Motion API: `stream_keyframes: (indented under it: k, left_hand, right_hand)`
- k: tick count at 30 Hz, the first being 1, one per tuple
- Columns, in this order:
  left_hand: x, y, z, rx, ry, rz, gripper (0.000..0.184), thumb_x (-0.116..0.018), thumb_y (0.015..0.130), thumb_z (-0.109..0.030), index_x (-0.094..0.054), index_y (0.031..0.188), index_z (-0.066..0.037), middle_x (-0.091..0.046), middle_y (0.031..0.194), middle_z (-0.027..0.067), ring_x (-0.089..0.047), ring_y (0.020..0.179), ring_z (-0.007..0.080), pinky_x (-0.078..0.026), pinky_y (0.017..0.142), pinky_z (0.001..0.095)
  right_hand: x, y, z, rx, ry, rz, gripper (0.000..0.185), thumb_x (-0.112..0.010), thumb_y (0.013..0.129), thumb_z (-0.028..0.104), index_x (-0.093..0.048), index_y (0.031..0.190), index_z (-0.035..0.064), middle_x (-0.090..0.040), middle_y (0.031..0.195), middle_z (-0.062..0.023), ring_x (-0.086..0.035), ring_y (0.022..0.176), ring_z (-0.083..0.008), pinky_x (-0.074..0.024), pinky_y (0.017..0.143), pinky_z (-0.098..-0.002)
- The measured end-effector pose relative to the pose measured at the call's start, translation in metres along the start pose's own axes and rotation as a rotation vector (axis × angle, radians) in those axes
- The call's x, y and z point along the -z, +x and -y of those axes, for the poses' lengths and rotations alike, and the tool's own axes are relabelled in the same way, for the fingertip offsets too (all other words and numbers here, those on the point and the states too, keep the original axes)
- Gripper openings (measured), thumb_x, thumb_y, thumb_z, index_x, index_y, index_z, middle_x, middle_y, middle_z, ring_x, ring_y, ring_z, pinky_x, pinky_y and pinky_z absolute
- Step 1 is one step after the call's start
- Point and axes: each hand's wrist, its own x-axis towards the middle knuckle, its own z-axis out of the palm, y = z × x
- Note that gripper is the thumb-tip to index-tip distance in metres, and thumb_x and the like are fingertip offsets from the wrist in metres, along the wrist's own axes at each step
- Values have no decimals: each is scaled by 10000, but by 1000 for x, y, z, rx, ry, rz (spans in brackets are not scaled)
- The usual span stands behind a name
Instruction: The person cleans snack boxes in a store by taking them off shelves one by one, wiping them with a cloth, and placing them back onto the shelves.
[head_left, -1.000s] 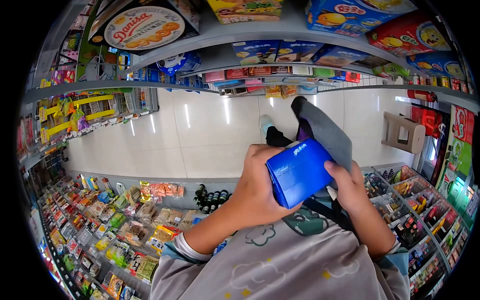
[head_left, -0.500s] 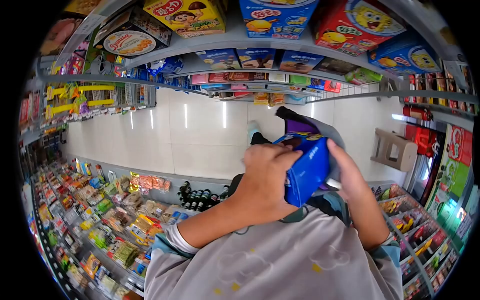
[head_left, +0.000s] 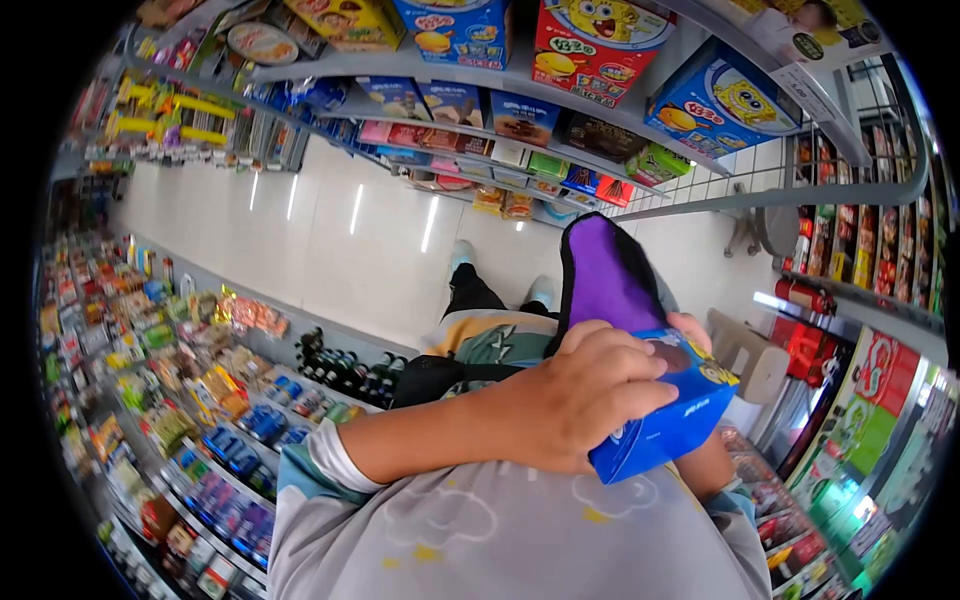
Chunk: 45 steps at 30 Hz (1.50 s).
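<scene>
A blue box [head_left: 668, 425] with a yellow cartoon print on one face is held at waist height, in front of the grey shirt. Wrapped over its left side is my left hand [head_left: 595, 395]. My right hand [head_left: 690, 335] grips the far right side; the box hides most of it, with only some fingers and the wrist showing. A grey cloth with purple lining [head_left: 605, 270] and black edging stands up just beyond the box, beside my right hand. Whether my right hand also holds it is hidden.
Ahead is a shelf [head_left: 450, 75] of boxed snacks, with a wire side rack [head_left: 740, 190]. Packaged snacks and drinks fill the display [head_left: 180, 390] at left. A beige stool [head_left: 745, 360] stands at right near a fire extinguisher [head_left: 803, 296].
The view has swung to the right. The box has turned and moved right with both hands, showing its printed face. More purple lining of the cloth now shows.
</scene>
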Motion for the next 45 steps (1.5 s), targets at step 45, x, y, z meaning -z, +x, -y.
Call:
stream_keyframes:
  k: [45]
  left_hand:
    - [1, -120, -49, 1209, -141, -625, 841, -848, 841, -250, -268, 1395, 1, -541, 1257, 172, -562, 1176, 214, -494, 987, 359]
  right_hand:
    - [11, 50, -62, 91, -1421, 417, 520, -393, 1117, 401, -423, 1433, -11, -572, 1304, -161, -563, 1216, -245, -432, 1062, -372]
